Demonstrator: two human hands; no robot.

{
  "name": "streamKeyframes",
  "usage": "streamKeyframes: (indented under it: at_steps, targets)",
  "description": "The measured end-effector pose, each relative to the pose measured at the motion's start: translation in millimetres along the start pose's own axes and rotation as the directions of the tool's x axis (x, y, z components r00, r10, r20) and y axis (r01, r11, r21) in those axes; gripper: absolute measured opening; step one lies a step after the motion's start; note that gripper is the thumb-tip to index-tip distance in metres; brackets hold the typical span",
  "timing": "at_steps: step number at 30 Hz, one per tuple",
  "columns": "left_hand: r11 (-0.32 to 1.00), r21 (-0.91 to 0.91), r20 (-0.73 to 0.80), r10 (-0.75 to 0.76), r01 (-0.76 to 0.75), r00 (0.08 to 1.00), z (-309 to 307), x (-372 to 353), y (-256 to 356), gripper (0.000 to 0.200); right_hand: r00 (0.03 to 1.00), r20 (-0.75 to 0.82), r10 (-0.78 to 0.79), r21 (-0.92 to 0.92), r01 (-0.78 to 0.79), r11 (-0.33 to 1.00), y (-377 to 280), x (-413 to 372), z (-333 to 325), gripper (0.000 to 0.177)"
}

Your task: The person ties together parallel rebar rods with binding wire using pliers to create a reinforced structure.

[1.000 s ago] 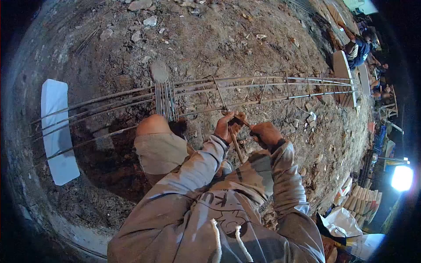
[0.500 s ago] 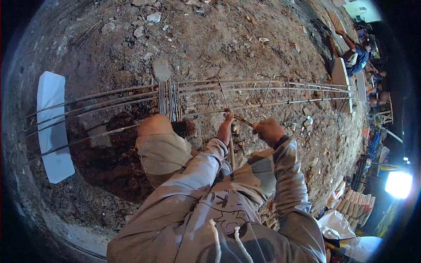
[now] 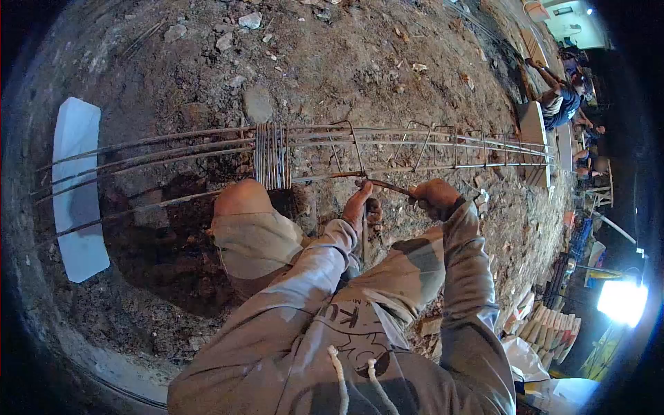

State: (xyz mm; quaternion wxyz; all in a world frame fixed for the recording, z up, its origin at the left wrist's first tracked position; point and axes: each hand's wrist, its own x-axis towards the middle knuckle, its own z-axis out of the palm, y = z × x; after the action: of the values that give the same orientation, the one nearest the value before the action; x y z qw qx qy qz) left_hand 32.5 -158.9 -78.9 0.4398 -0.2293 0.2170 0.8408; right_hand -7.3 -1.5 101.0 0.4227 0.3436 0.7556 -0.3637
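Long steel rods (image 3: 173, 155) run across the view, with a tight bundle of metal stirrups (image 3: 273, 158) around them near the middle and spaced stirrups (image 3: 425, 146) farther right. My left hand (image 3: 356, 207) is closed at the lower rod, beside the corner of a stirrup; what its fingers pinch is too small to name. My right hand (image 3: 438, 198) is wrapped round the end of a thin dark tool (image 3: 394, 187), whose other end reaches the rod just by my left fingertips.
A white block (image 3: 77, 190) lies under the rods at left, a pale block (image 3: 534, 138) at right. Another person (image 3: 567, 104) crouches at upper right. A bright lamp (image 3: 622, 302) and stacked bags (image 3: 550, 330) are at lower right. Stones dot the soil.
My right hand has moved slightly up and to the right with the tool, which now lies at a flatter angle. My left hand stays at the rod. The view has shifted a little.
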Motion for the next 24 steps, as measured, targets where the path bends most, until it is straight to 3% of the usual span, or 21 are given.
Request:
streamKeyframes:
  at_steps: [4,5,6,7,9,10,12,13,15,16,17,19,20,21,23,24]
  targets:
    - [0.995,-0.092,-0.038,0.034,-0.038,0.999,17,-10,0,0.04,0.999,-0.028,-0.047,-0.19,0.04,0.981,5,-6,0,0.029]
    - [0.995,-0.094,-0.038,0.034,-0.037,0.999,17,-10,-1,0.04,0.957,0.0,-0.291,-0.337,0.274,0.901,20,0,4,0.031]
    - [0.994,-0.105,-0.039,0.032,-0.036,0.999,18,-9,0,0.042,0.856,0.068,-0.512,-0.466,0.481,0.743,34,6,10,0.033]
    - [0.993,-0.115,-0.042,0.03,-0.035,0.999,18,-9,-1,0.045,0.856,0.072,-0.513,-0.465,0.484,0.741,48,9,21,0.033]
    - [0.989,-0.148,-0.063,0.018,-0.027,0.998,20,-8,-2,0.043,0.923,-0.246,-0.294,-0.239,0.236,0.942,74,9,50,0.034]
    - [0.992,-0.122,-0.034,0.036,-0.04,0.999,17,-5,-5,0.043,0.924,-0.246,-0.294,-0.234,0.237,0.943,81,3,66,0.034]
    - [0.997,-0.036,0.046,0.064,-0.062,0.997,5,2,-12,0.041,0.735,-0.499,-0.459,-0.58,0.11,0.807,91,-5,98,0.026]
    - [0.998,-0.025,0.041,0.059,-0.058,0.997,8,-1,-11,0.041,0.736,-0.501,-0.454,-0.57,0.114,0.814,90,-11,109,0.026]
    - [0.991,-0.118,-0.097,0.049,-0.061,0.994,18,-3,-13,0.039,0.62,-0.606,-0.499,-0.545,0.134,0.828,82,-27,125,0.033]
    - [0.987,-0.144,-0.081,0.065,-0.076,0.995,16,0,-16,0.039,0.684,-0.545,-0.484,-0.606,0.078,0.792,75,-34,127,0.052]
    - [0.988,-0.138,-0.089,0.057,-0.069,0.994,11,1,-19,0.039,0.691,-0.545,-0.476,-0.597,0.079,0.798,71,-43,134,0.052]
    - [0.988,-0.124,-0.05,0.088,-0.094,0.995,15,1,-14,0.04,0.68,-0.462,-0.569,-0.818,-0.079,0.569,62,-53,147,0.078]
    - [0.99,-0.124,-0.125,0.056,-0.071,0.991,21,-1,-13,0.043,0.734,-0.456,-0.503,-0.811,-0.111,0.574,59,-54,152,0.086]
    - [0.99,-0.12,-0.123,0.058,-0.073,0.991,24,-1,-13,0.043,0.731,-0.459,-0.504,-0.81,-0.111,0.576,62,-49,157,0.086]
    - [0.982,0.071,-0.112,0.185,-0.177,0.976,23,-1,-16,0.042,0.63,-0.558,-0.54,-0.775,-0.163,0.61,79,-24,173,0.08]
    - [0.966,0.157,-0.255,0.242,-0.207,0.936,24,5,-24,0.041,0.578,-0.606,-0.547,-0.734,-0.142,0.664,89,-8,178,0.074]
